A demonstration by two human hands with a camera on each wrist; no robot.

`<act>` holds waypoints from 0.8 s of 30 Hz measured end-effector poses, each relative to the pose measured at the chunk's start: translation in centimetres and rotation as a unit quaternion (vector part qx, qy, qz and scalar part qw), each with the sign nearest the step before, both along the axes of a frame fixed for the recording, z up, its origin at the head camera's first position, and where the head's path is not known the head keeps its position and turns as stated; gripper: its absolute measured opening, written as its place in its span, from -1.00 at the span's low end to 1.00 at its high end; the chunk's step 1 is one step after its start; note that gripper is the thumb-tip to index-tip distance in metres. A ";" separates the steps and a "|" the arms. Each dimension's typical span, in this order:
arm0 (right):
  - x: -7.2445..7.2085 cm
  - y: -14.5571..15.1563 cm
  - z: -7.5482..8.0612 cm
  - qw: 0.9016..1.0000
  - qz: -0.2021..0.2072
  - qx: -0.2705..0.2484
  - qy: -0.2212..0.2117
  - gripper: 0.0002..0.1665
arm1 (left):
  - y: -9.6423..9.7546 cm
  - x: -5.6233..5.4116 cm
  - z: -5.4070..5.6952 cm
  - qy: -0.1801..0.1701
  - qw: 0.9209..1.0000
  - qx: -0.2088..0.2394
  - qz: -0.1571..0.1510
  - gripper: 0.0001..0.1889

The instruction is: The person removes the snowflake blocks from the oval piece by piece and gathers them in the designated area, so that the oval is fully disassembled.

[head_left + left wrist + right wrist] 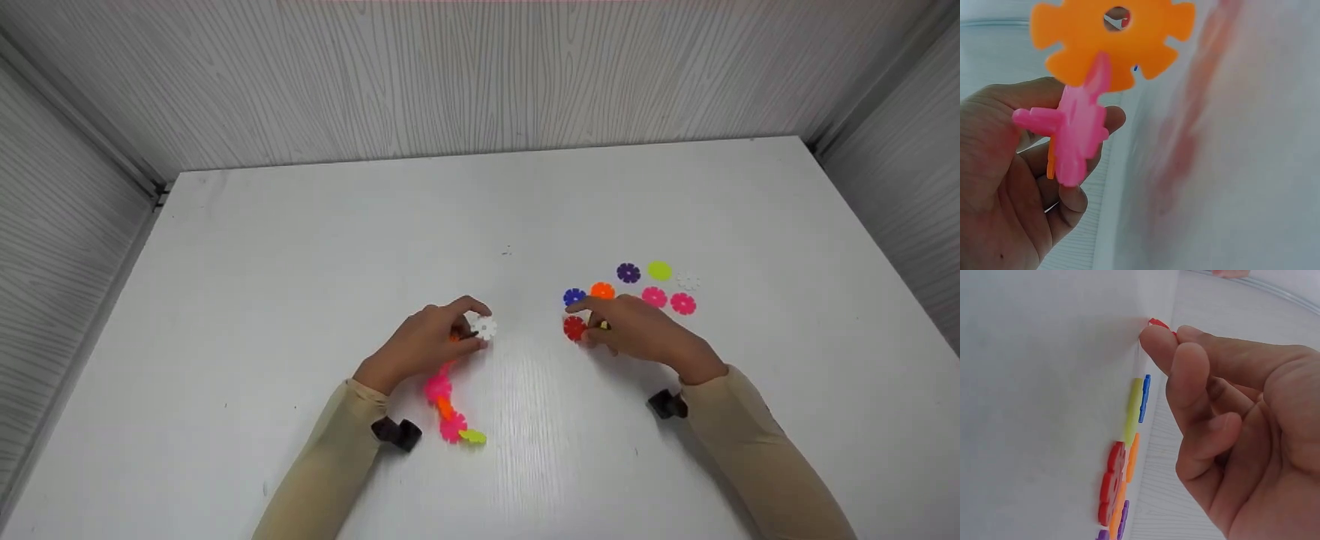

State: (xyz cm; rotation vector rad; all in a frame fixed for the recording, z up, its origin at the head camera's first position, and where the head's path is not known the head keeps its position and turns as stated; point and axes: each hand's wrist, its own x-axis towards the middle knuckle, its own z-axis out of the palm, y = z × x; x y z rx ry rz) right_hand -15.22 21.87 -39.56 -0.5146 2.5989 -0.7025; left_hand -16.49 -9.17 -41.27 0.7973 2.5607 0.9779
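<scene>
My left hand (pixel 427 341) holds a chain of notched plastic discs, with a white disc (pixel 484 328) at its upper end by the fingertips. The chain runs down below the hand through a pink disc (pixel 438 389) and an orange one to a yellow-green disc (pixel 473 436). Close up in the left wrist view, an orange disc (pixel 1078 28) slots into a pink disc (pixel 1081 129), which partly hides the fingers. Thumb and index finger of my right hand (pixel 637 326) pinch a loose red disc (pixel 574 328) near the tabletop; its edge shows in the right wrist view.
Loose discs lie beyond and beside my right hand: blue (pixel 574 297), orange (pixel 602 290), purple (pixel 628 273), yellow-green (pixel 660 271), white (pixel 688 281) and pink (pixel 683 304). Another red disc (pixel 1111 484) shows in the right wrist view. Grey wood-grain panels (pixel 480 82) border the white table (pixel 337 240).
</scene>
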 end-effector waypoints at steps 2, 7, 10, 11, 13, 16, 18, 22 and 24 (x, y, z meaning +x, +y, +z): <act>0.0 0.0 0.0 1.000 -0.005 -0.001 0.004 -0.50 | 0.0 0.0 0.0 -0.011 1.000 0.002 -0.002 -0.61; 0.0 0.0 0.0 1.000 -0.018 -0.017 -0.002 -0.48 | 0.0 -0.2 -0.2 -0.042 0.999 0.009 -0.012 -0.58; -0.1 0.0 0.1 0.999 -0.028 -0.027 0.000 -0.48 | -0.1 -0.2 -0.2 -0.039 0.999 0.006 -0.021 -0.58; -0.1 0.0 0.1 0.999 -0.032 -0.030 0.002 -0.48 | -0.1 -0.1 -0.1 -0.038 0.999 0.005 -0.023 -0.59; -0.1 -0.1 0.1 0.999 -0.036 -0.033 0.007 -0.49 | -0.1 0.0 0.0 -0.034 0.999 0.001 -0.028 -0.59; 0.0 -0.3 0.2 0.998 -0.041 -0.038 0.011 -0.49 | 0.0 0.1 0.1 -0.034 0.999 0.004 -0.030 -0.59; 0.1 -0.5 0.3 0.998 -0.042 -0.047 0.010 -0.49 | 0.0 0.2 0.2 -0.035 0.999 0.008 -0.029 -0.58; 0.5 -1.0 0.5 0.997 -0.030 -0.070 0.013 -0.50 | 0.3 0.3 0.4 -0.044 0.999 0.015 -0.023 -0.56; 0.7 -1.3 0.6 0.996 -0.017 -0.081 0.019 -0.49 | 0.4 0.4 0.4 -0.046 0.999 0.015 -0.022 -0.57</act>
